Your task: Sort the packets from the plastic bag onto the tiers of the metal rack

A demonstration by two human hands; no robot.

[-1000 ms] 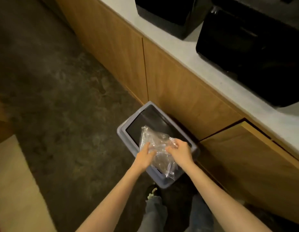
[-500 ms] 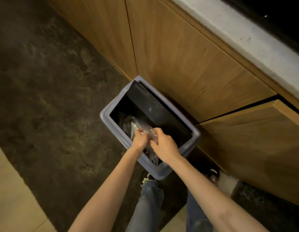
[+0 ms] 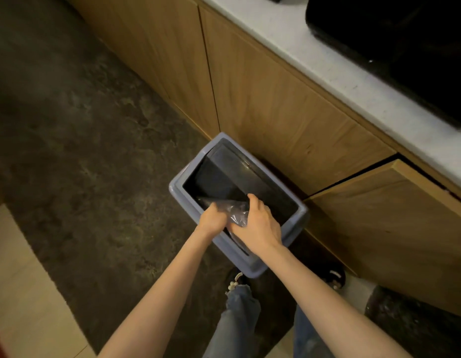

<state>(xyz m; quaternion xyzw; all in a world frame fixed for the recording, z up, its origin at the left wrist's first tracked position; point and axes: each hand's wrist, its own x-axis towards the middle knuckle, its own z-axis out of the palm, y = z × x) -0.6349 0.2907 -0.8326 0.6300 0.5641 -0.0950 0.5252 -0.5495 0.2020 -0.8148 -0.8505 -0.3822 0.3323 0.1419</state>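
Note:
A crumpled clear plastic bag (image 3: 234, 209) sits between my two hands at the near rim of a grey-blue waste bin (image 3: 177, 186). My left hand (image 3: 211, 218) pinches the bag from the left. My right hand (image 3: 260, 226) is closed over its right side, pressing it down past the bin's black swing lid (image 3: 239, 177), which is tilted inward. No packets and no metal rack are in view.
Wooden cabinet doors (image 3: 276, 104) stand right behind the bin under a pale speckled countertop (image 3: 340, 73). A black appliance (image 3: 405, 42) sits on the counter. Dark mottled floor (image 3: 82, 138) lies to the left. My jeans and shoes are below the bin.
The bag has gone from above the shut lid down into the bin opening, and the lid has swung inward. Both hands moved lower with the bag and now bunch it tighter.

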